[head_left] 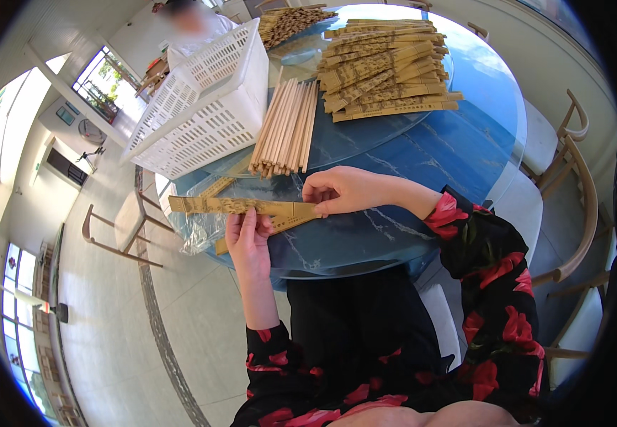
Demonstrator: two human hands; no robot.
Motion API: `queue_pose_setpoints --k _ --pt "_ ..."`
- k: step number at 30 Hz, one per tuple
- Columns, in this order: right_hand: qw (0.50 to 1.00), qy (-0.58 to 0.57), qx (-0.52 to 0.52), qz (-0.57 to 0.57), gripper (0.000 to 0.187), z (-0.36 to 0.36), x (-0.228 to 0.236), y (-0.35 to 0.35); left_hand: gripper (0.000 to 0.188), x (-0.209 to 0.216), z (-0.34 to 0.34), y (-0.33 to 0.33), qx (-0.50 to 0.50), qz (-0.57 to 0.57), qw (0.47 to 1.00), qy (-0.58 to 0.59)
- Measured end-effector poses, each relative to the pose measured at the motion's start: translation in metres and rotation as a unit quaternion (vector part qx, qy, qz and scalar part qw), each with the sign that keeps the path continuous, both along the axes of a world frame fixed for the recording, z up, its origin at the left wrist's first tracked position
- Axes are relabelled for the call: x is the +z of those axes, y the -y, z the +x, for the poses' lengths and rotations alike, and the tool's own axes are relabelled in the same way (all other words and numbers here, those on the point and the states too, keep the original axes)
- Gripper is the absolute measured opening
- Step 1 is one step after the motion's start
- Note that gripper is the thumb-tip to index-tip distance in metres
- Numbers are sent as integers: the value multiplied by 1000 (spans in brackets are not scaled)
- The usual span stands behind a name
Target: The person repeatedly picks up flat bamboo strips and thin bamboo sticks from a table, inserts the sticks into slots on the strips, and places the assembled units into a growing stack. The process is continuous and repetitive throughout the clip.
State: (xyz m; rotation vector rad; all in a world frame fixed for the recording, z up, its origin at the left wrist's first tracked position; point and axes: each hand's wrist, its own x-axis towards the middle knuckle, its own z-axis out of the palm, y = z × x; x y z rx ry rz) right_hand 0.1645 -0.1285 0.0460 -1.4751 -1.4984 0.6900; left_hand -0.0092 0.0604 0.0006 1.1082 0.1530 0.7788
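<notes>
My left hand (248, 238) pinches a long printed brown paper chopstick sleeve (212, 206) near its middle, above the near edge of the round table. The thumb and fingertips of my right hand (344, 191) close on the sleeve's right end. Another sleeve (295, 218) slants below it, partly covered by my left fingers; whether it is held or lies on the table I cannot tell. Just beyond my hands lies a bundle of pale wooden chopsticks (290, 128). Farther right, a large pile of filled-looking brown sleeves (386, 64) rests on the glass turntable.
A white slatted plastic basket (205, 117) stands at the left of the blue marbled table (365, 245). Crumpled clear plastic (196, 231) lies at the left edge. More chopsticks (290, 25) lie at the back, near another person (205, 27). Wooden chairs (571, 206) surround the table.
</notes>
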Motion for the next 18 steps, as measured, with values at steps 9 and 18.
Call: queue_pose_setpoints --k 9,18 --pt "997 -25 -55 -56 14 2 3 -1 23 9 -2 7 49 55 997 -36" --pt "993 -62 -49 -93 17 9 3 1 36 4 -17 16 -76 268 959 55"
